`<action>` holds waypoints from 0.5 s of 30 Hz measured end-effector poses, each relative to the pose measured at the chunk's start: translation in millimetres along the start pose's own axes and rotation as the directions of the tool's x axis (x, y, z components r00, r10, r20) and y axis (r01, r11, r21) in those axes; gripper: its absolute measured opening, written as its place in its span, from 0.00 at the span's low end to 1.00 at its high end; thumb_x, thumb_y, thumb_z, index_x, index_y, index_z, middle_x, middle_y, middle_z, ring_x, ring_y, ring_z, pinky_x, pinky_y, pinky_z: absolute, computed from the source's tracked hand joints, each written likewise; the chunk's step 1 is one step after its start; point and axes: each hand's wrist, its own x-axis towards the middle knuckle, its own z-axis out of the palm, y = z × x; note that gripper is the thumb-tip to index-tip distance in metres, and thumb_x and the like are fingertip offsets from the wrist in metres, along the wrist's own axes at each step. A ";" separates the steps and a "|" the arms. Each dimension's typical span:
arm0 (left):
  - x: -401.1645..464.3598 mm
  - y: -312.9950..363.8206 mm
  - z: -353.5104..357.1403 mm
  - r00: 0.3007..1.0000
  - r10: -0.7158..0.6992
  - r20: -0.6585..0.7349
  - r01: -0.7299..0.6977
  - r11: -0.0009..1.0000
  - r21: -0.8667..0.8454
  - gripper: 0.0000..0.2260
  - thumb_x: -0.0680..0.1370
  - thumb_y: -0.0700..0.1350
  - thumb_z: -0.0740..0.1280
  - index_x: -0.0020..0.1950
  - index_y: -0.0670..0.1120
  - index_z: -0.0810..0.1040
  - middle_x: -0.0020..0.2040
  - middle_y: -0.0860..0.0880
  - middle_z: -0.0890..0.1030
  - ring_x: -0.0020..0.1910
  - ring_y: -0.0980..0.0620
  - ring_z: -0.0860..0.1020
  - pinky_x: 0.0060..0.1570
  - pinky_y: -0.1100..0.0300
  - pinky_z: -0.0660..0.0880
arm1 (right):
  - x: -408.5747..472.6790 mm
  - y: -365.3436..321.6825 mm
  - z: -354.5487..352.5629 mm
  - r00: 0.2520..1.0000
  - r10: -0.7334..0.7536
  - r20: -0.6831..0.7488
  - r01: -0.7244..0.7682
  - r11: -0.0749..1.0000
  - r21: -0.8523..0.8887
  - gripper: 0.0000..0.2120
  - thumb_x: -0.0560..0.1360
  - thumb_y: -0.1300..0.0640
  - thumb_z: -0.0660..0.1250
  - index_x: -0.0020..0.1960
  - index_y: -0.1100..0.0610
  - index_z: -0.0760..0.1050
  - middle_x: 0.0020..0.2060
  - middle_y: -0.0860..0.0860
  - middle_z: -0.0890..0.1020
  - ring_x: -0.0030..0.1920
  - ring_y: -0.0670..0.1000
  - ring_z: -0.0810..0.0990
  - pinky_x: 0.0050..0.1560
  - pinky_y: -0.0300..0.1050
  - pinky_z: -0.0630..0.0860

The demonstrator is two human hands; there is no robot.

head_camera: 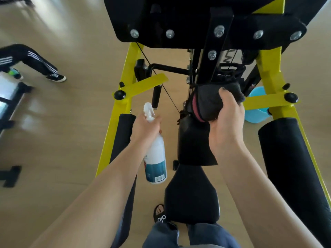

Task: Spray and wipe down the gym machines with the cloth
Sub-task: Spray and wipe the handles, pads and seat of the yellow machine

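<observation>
A yellow-framed gym machine (123, 111) with black pads fills the view in front of me. My left hand (146, 129) grips a white spray bottle (155, 158) by its neck, nozzle pointing away and up, left of the centre pad. My right hand (227, 119) holds a dark grey cloth (206, 102) with a pink edge, bunched and pressed against the top of the black centre back pad (195, 145). Below that pad lies the black seat (191, 196).
Long black padded arms stand left (123, 133) and right (293, 172) of the seat. A blue bucket (256, 111) sits on the floor behind the right frame. Another person's legs (34, 63) stand at the far left on the wooden floor. My sandalled foot (160, 214) is beside the seat.
</observation>
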 end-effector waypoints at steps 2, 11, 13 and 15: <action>13.2 2.9 9.3 0.999 0.024 -0.036 -0.023 0.999 0.036 0.17 0.71 0.62 0.67 0.53 0.53 0.76 0.44 0.49 0.85 0.44 0.46 0.86 0.53 0.41 0.83 | 12.0 -2.8 -0.1 1.000 -0.011 0.012 0.011 0.999 -0.040 0.18 0.80 0.55 0.67 0.69 0.47 0.73 0.63 0.48 0.80 0.64 0.50 0.79 0.69 0.56 0.75; 36.6 18.5 23.1 0.997 0.001 -0.078 0.007 0.994 0.113 0.13 0.78 0.56 0.68 0.59 0.51 0.75 0.48 0.48 0.83 0.49 0.48 0.82 0.54 0.46 0.81 | 43.3 -6.4 -5.3 0.999 0.042 0.025 -0.041 0.999 -0.023 0.19 0.81 0.59 0.66 0.70 0.48 0.71 0.62 0.47 0.80 0.63 0.48 0.79 0.65 0.51 0.78; 35.7 18.3 22.7 0.996 0.001 -0.089 0.006 0.997 0.081 0.08 0.78 0.55 0.67 0.53 0.53 0.74 0.45 0.48 0.83 0.47 0.48 0.83 0.54 0.45 0.82 | 44.8 -7.0 -2.3 0.995 0.087 0.046 -0.087 0.996 0.006 0.19 0.81 0.58 0.66 0.70 0.48 0.71 0.63 0.47 0.79 0.63 0.49 0.79 0.61 0.49 0.79; 32.9 16.9 20.9 0.994 -0.016 -0.107 0.022 0.998 0.057 0.06 0.78 0.54 0.67 0.47 0.54 0.72 0.40 0.49 0.83 0.44 0.48 0.84 0.53 0.45 0.82 | 44.7 -6.9 0.8 0.986 0.144 0.085 -0.147 0.988 0.036 0.18 0.81 0.57 0.66 0.69 0.48 0.71 0.63 0.48 0.79 0.65 0.50 0.78 0.64 0.50 0.78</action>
